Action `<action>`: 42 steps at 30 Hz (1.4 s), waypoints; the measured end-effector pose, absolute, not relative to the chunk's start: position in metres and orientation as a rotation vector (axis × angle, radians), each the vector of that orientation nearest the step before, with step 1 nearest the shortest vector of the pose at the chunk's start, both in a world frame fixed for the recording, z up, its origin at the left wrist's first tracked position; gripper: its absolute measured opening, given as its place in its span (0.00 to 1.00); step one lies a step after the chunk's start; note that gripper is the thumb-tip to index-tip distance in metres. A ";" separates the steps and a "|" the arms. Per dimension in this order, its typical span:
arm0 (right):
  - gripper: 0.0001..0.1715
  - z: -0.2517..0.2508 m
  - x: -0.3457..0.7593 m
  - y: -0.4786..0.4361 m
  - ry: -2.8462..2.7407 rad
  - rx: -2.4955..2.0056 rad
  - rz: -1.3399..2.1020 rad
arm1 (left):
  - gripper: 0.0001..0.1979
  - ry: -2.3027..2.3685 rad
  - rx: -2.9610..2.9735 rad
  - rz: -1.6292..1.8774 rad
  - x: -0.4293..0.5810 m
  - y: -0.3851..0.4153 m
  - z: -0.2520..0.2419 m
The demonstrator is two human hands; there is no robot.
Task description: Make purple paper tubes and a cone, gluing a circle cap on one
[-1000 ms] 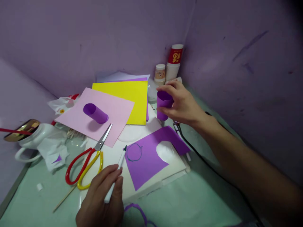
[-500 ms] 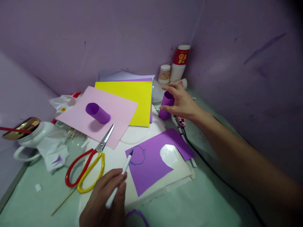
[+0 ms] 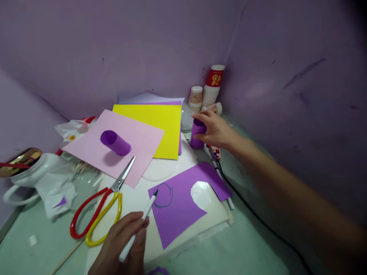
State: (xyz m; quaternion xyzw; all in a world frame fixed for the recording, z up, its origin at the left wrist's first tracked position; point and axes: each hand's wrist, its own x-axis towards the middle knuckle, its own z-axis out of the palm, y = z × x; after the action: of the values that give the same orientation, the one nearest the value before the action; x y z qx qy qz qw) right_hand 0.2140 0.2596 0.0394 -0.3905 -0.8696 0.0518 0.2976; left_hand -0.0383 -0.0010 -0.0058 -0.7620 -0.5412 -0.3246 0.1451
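Note:
My left hand [image 3: 126, 238] is closed around a white marker [image 3: 134, 236], whose dark green tip is at a hand-drawn circle [image 3: 163, 195] on the purple paper [image 3: 177, 214]. This sheet has a rounded cut-out in its right side. At the back right, my right hand [image 3: 210, 130] curves around an upright purple paper tube [image 3: 197, 143], thumb and fingers apart. The thumb covers part of the tube's side. Another purple paper tube [image 3: 116, 143] lies tilted on pink paper [image 3: 143, 137]. Scissors with red and yellow handles [image 3: 117, 186] lie open left of the marker.
Yellow paper [image 3: 168, 131] tops a stack behind the pink sheet. Paper cups [image 3: 210, 95] stand in the back corner. A white mug [image 3: 40, 172] is at left, near crumpled tissue [image 3: 59, 194]. A black cable [image 3: 258, 217] crosses the right side, beside a wooden stick's opposite end of the table.
The view has shifted slightly, moving most things left and down. The tube by my right hand now looks more upright, with the fingers still around it. My left hand keeps the marker at the circle.

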 end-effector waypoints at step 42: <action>0.23 -0.004 0.257 0.031 -1.366 -1.454 1.675 | 0.23 -2.395 -2.029 -0.114 -0.093 -0.006 0.012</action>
State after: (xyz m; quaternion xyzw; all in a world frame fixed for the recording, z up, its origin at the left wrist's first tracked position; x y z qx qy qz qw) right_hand 0.2567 0.0305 -0.0040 -0.5382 -0.5057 0.6200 0.2652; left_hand -0.0932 -0.0064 0.0115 -0.6458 -0.7626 -0.0362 0.0003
